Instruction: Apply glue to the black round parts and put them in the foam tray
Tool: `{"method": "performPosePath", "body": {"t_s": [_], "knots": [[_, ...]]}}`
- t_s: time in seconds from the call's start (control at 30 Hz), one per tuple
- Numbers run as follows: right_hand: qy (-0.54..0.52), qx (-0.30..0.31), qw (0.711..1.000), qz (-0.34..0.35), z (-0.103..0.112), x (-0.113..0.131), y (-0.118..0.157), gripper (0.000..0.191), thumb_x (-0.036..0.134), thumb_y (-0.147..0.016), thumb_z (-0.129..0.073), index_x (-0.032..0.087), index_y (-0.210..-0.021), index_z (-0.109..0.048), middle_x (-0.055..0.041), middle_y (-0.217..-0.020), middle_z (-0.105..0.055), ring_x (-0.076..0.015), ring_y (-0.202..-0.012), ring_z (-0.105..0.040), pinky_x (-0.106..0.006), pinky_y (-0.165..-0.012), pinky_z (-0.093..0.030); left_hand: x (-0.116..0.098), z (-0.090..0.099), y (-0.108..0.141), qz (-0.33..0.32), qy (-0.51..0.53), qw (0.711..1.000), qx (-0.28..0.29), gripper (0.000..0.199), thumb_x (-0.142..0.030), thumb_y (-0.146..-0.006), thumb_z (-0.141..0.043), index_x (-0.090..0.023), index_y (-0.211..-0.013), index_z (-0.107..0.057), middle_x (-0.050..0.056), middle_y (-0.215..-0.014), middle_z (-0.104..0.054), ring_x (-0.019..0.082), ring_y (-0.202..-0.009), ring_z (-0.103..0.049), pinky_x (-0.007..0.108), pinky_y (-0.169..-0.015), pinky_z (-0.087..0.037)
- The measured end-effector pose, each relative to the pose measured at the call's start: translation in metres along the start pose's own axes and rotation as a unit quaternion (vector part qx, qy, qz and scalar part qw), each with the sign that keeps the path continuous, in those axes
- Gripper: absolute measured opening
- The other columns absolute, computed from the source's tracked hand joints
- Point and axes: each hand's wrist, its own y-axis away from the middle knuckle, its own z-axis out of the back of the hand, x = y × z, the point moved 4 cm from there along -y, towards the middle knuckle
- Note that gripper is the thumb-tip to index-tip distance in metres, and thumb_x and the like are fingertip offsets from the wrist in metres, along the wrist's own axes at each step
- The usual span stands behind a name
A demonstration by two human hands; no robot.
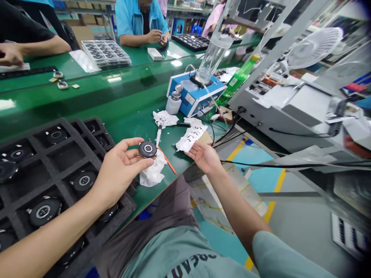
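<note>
Pinching a round black watch body (147,148) by its rim in the left hand (116,170), thumb below and fingers curled behind, sensor face turned up, just above the near edge of the green desk (127,123). Probably light, hard and rather slick across that smooth face, so best taken by the side edge, away from the pale rings in the middle, easily smudged or scratched. Holding the right hand (206,156) palm up and partly open, fingertips at the edge of a white wipe (189,137) dotted with dark bits (hard to tell whether actually gripping it). Just beyond the watch body, a syringe (159,135); beside these, an orange stick (171,164) and a crumpled tissue (152,173). To the left, a dark foam tray (126,208) of similar round pieces, soft-looking and deep-celled. Farther back, a blue machine (185,92), a green bottle (236,81) and a white fan (315,46); across the desk, a co-worker in blue (127,19), both hands raised together.
</note>
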Motion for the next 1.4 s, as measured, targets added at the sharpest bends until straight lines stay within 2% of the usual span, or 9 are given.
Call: {"method": "performPosePath", "body": {"t_s": [0.2,0.37,0.53,0.63,0.8,0.97,1.17,1.27,1.4], "knots": [[0.028,0.002,1.000,-0.009,0.008,0.001,0.031,0.012,0.017,-0.082,-0.064,0.015,-0.089,-0.073,-0.0099,-0.089,-0.082,-0.0201,-0.083,-0.079,-0.030,-0.073,-0.066,0.000,0.001,0.002,-0.042,0.018,0.998,-0.035,0.060,-0.015,-0.064,-0.091,-0.014,-0.115,-0.060,0.008,-0.095,-0.080,0.018,-0.085,-0.076,0.030,-0.083,-0.061],[0.182,0.032,0.982,-0.026,0.020,-0.009,0.062,0.028,0.038,-0.076,-0.078,0.014,-0.091,-0.076,-0.0108,-0.079,-0.081,-0.0190,-0.061,-0.075,-0.026,-0.051,-0.059,0.000,0.002,0.002,-0.104,0.056,0.990,-0.081,0.053,-0.011,-0.064,-0.088,-0.017,-0.108,-0.059,0.006,-0.098,-0.077,0.023,-0.092,-0.077,0.042,-0.094,-0.059],[0.344,0.136,0.928,0.049,-0.013,-0.018,0.074,0.038,0.051,-0.079,-0.075,0.015,-0.092,-0.077,-0.0038,-0.066,-0.074,-0.0116,-0.047,-0.060,-0.023,-0.044,-0.045,-0.002,0.005,0.002,-0.130,0.048,0.985,-0.107,0.050,-0.011,-0.067,-0.086,-0.019,-0.109,-0.059,0.003,-0.099,-0.076,0.021,-0.094,-0.076,0.041,-0.098,-0.058],[0.445,0.161,0.865,0.167,-0.041,-0.013,0.070,0.028,0.043,-0.088,-0.065,0.018,-0.093,-0.077,-0.0019,-0.070,-0.072,-0.0126,-0.055,-0.058,-0.026,-0.052,-0.044,-0.006,0.008,0.001,-0.144,0.047,0.980,-0.126,0.049,-0.011,-0.068,-0.085,-0.020,-0.109,-0.059,0.002,-0.098,-0.076,0.020,-0.093,-0.077,0.037,-0.095,-0.059],[0.653,0.156,0.692,0.264,-0.093,-0.005,0.046,0.025,0.038,-0.095,-0.059,0.023,-0.083,-0.076,-0.0030,-0.073,-0.073,-0.0189,-0.066,-0.062,-0.032,-0.063,-0.039,-0.007,0.013,-0.002,-0.130,0.041,0.980,-0.142,0.051,-0.014,-0.068,-0.086,-0.020,-0.110,-0.058,0.002,-0.099,-0.076,0.020,-0.096,-0.076,0.030,-0.083,-0.060],[0.730,0.153,0.615,0.255,-0.150,-0.024,0.013,0.026,0.042,-0.094,-0.064,0.019,-0.100,-0.074,-0.0165,-0.105,-0.076,-0.0303,-0.096,-0.070,-0.038,-0.080,-0.046,-0.005,0.014,-0.002,-0.124,0.048,0.982,-0.134,0.053,-0.015,-0.068,-0.086,-0.020,-0.112,-0.057,0.002,-0.101,-0.076,0.018,-0.095,-0.076,0.028,-0.083,-0.059],[0.699,0.192,0.628,0.284,-0.158,-0.030,0.001,0.017,0.034,-0.091,-0.064,0.020,-0.086,-0.071,-0.0091,-0.099,-0.076,-0.0230,-0.087,-0.069,-0.031,-0.075,-0.047,-0.005,0.016,-0.001,-0.102,0.067,0.986,-0.112,0.059,-0.014,-0.068,-0.088,-0.017,-0.117,-0.057,0.004,-0.099,-0.078,0.018,-0.092,-0.077,0.029,-0.087,-0.058],[0.671,0.155,0.649,0.325,-0.144,0.013,-0.020,0.028,0.039,-0.099,-0.051,0.019,-0.094,-0.069,-0.0072,-0.096,-0.074,-0.0193,-0.086,-0.068,-0.028,-0.075,-0.047,-0.003,0.017,-0.002,-0.092,0.077,0.987,-0.105,0.059,-0.013,-0.069,-0.088,-0.016,-0.118,-0.057,0.004,-0.097,-0.079,0.017,-0.090,-0.077,0.028,-0.085,-0.058],[0.629,-0.028,0.663,0.405,-0.133,0.103,-0.066,0.032,0.039,-0.098,-0.050,0.014,-0.105,-0.068,-0.0123,-0.097,-0.073,-0.0241,-0.085,-0.067,-0.035,-0.079,-0.049,-0.001,0.016,-0.002,-0.073,0.083,0.990,-0.083,0.057,-0.013,-0.070,-0.088,-0.016,-0.117,-0.057,0.003,-0.096,-0.080,0.016,-0.087,-0.078,0.026,-0.082,-0.059]]}}
